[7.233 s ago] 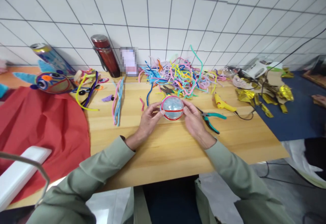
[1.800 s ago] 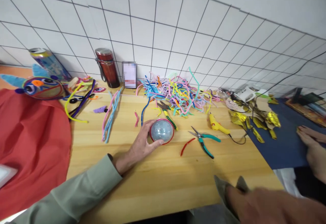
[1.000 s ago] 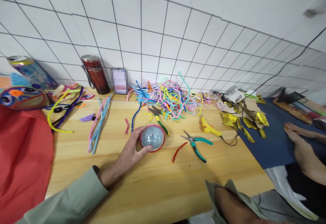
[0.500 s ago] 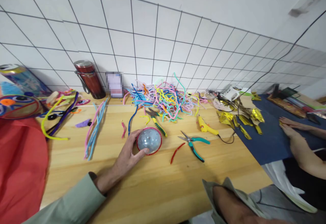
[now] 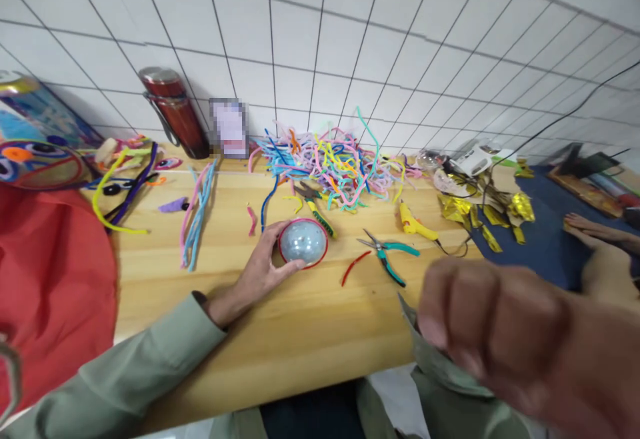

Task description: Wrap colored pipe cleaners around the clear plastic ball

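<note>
My left hand [image 5: 267,262] is closed round the left side of a clear dome [image 5: 303,244] with a red rim, its thumb on the near edge. The dome rests on the wooden table [image 5: 280,339]. Large and blurred at the lower right, my right hand [image 5: 493,319] is raised near the camera with its fingers curled; whether it holds anything is hidden. Teal-handled pliers [image 5: 384,256] lie open right of the dome beside a short red stem [image 5: 355,268]. Yellow-and-green pliers [image 5: 320,216] are just behind the dome.
A tangled heap of pipe cleaners [image 5: 340,166] lies by the tiled wall. A yellow glue gun [image 5: 417,224] and gold foil [image 5: 457,209] are at right. Left are a red flask [image 5: 175,112], bundled stems [image 5: 200,212] and red cloth [image 5: 60,272]. Another person's arm [image 5: 607,266] shows at far right.
My right hand has come up into view at the lower right, fingers curled. The camera view has tilted down. My left hand still holds the dome.
</note>
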Demonstrator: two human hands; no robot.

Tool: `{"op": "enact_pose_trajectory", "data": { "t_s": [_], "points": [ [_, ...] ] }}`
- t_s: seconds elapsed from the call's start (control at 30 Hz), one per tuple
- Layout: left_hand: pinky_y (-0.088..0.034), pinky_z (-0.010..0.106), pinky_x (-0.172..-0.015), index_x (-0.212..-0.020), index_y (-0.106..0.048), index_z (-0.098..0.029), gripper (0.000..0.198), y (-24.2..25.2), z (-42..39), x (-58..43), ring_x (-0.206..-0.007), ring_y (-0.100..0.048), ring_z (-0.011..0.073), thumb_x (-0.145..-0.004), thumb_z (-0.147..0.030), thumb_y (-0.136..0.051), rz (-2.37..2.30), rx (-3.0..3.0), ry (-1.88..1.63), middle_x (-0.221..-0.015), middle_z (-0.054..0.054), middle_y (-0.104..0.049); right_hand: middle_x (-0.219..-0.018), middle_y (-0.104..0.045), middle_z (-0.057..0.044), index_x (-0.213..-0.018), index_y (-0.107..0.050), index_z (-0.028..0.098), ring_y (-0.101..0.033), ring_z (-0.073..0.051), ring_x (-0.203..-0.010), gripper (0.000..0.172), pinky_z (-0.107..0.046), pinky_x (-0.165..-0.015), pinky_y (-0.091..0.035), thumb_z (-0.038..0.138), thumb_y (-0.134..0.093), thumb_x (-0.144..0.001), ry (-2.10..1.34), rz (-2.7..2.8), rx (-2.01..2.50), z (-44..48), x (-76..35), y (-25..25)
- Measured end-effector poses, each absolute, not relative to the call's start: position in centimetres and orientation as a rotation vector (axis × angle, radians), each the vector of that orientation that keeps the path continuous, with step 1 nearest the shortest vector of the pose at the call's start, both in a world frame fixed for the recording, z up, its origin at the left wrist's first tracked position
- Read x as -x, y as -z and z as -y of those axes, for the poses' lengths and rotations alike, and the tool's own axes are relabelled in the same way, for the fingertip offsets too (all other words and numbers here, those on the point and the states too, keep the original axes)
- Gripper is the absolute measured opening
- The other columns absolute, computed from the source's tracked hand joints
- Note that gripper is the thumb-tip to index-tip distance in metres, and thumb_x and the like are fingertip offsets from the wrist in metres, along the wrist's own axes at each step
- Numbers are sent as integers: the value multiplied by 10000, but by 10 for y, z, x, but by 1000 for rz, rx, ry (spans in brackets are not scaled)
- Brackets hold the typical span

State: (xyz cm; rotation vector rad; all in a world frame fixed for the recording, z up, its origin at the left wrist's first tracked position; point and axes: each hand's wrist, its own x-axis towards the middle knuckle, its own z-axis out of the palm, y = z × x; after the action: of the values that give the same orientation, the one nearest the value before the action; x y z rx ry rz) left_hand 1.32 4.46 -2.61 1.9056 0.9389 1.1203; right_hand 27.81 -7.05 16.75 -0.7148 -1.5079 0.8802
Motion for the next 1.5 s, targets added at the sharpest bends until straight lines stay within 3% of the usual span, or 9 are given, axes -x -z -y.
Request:
{"op": "enact_pose_trajectory", "data": {
  "t_s": [0.07, 0.17, 0.43, 0.6, 0.77, 0.97, 1.13, 1.33, 1.5],
  "points": [
    [-471, 557, -1278, -1566, -474, -245, 772, 25, -45, -14, -1494, -571, 346, -941, -551, -809, -947, -1920, -1117, -1579, 164, -574, -522, -545, 27, -790, -760, 350, -542, -188, -461, 416, -392, -549, -585, 639, -614, -1052, -887, 1490, 577, 50, -267, -164],
    [-472, 554, -1275, -1564, -480, -234, 788, 25, -46, -15, -1493, -571, 350, -928, -549, -822, -963, -1907, -1112, -1577, 168, -576, -585, -587, 28, -799, -750, 273, -590, -179, -562, 370, -364, -636, -576, 538, -689, -1050, -895, 1319, 713, 14, -257, -135],
    [-437, 565, -1294, -1574, -491, -209, 768, 23, -48, -14, -1500, -557, 356, -946, -538, -786, -958, -1841, -1059, -1594, 174, -570, -791, -698, -5, -861, -699, 270, -662, -202, -756, 464, -369, -776, -572, 726, -709, -943, -942, 1263, 1251, -31, -270, -32],
    [-453, 545, -1278, -1552, -519, -196, 728, 23, -49, -14, -1471, -578, 347, -958, -535, -768, -978, -1814, -1049, -1572, 176, -594, -961, -758, -19, -1016, -741, 270, -685, -215, -892, 388, -353, -823, -561, 650, -712, -946, -1014, 1367, 1306, -30, -263, -15],
    [-471, 547, -1263, -1558, -510, -193, 729, 21, -47, -15, -1461, -589, 347, -967, -542, -756, -962, -1833, -1051, -1570, 183, -596, -947, -764, -8, -1024, -761, 264, -675, -209, -878, 242, -335, -795, -524, 490, -688, -979, -979, 1445, 1332, -28, -262, -14],
    [-483, 554, -1260, -1542, -525, -212, 714, 24, -48, -17, -1459, -599, 351, -956, -544, -764, -963, -1813, -1076, -1563, 173, -610, -924, -764, -7, -1009, -761, 254, -680, -211, -866, 271, -336, -793, -528, 513, -694, -967, -974, 1449, 1341, -29, -262, -13],
    [-491, 567, -1253, -1532, -538, -214, 696, 26, -47, -18, -1445, -612, 352, -951, -522, -769, -986, -1788, -1083, -1552, 169, -621, -1041, -802, -26, -1051, -783, 278, -732, -235, -997, 244, -386, -936, -564, 490, -680, -987, -830, 1473, 1297, -43, -299, -51],
    [-482, 565, -1273, -1538, -557, -246, 677, 26, -44, -19, -1470, -598, 349, -953, -508, -774, -975, -1753, -1078, -1577, 155, -615, -1135, -834, -70, -1110, -800, 215, -769, -236, -1056, 262, -379, -952, -607, 302, -581, -996, -479, 1654, 1497, -140, -364, -116],
    [-502, 570, -1259, -1526, -571, -247, 681, 31, -43, -17, -1467, -605, 369, -946, -533, -783, -1002, -1744, -1072, -1577, 162, -623, -1141, -863, -77, -1217, -821, 179, -784, -219, -1017, 399, -313, -905, -604, 151, -516, -962, -344, 1782, 1961, -238, -373, -109]
  ]
}}
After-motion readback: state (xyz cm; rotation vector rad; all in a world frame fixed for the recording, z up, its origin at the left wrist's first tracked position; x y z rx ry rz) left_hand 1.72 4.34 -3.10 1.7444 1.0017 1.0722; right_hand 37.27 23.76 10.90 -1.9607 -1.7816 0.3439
